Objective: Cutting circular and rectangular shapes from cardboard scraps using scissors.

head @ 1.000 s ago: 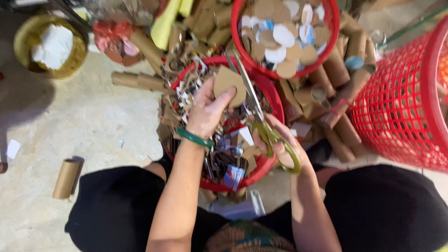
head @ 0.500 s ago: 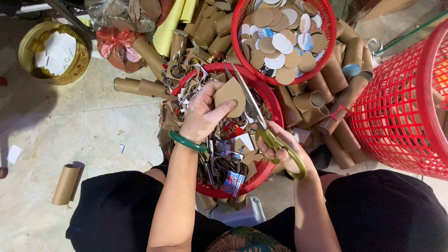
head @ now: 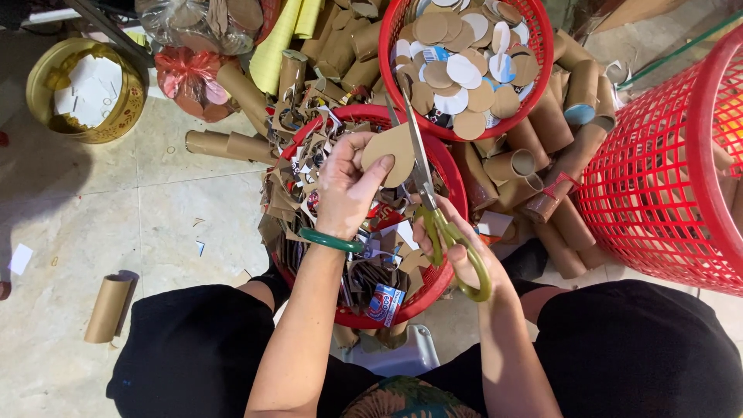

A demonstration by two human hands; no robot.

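Seen from above, a seated person's two bare forearms reach forward over a red basket (head: pixel 451 174) of cardboard scraps. The left hand (head: pixel 346 186), a green bangle (head: pixel 331 240) at its wrist, is raised with fingers and thumb pinched shut on a brown cardboard piece (head: pixel 389 152) with a rounded outline. Just right of that grip, the right hand (head: pixel 463 244) is closed through the green handles of scissors (head: pixel 424 174), whose parted blades point away from the body and touch the cardboard's right edge. Beyond the blades sits a second red basket (head: pixel 534 66) of cut discs.
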